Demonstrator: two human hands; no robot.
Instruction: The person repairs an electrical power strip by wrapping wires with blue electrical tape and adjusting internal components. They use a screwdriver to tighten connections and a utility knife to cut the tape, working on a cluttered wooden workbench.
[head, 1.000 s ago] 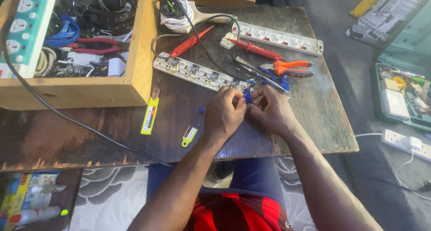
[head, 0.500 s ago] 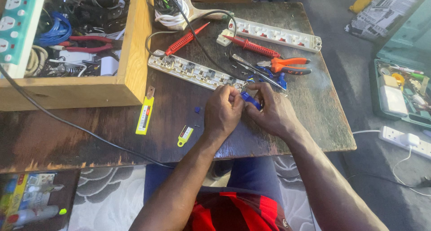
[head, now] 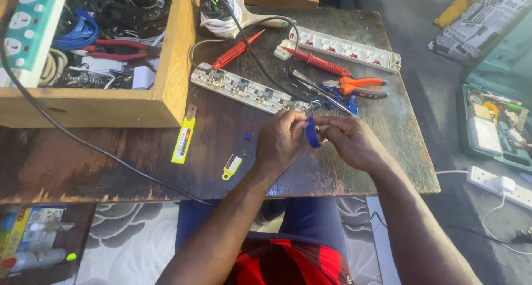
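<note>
Holding a strip of blue tape (head: 312, 132) between both hands, we keep it just above the dark wooden counter (head: 111, 163), near its front middle. Our left hand (head: 280, 141) has its fingers closed on the left side of the tape; our right hand (head: 350, 142) pinches the other side. Just beyond lies an opened power strip (head: 244, 89) with bared contacts, then orange pliers (head: 357, 87) and red probes (head: 316, 61). A yellow cutter blade case (head: 183, 141) lies to the left, below a wooden box (head: 100, 105).

Bare forearms, a red-and-black shirt, blue trousers.
</note>
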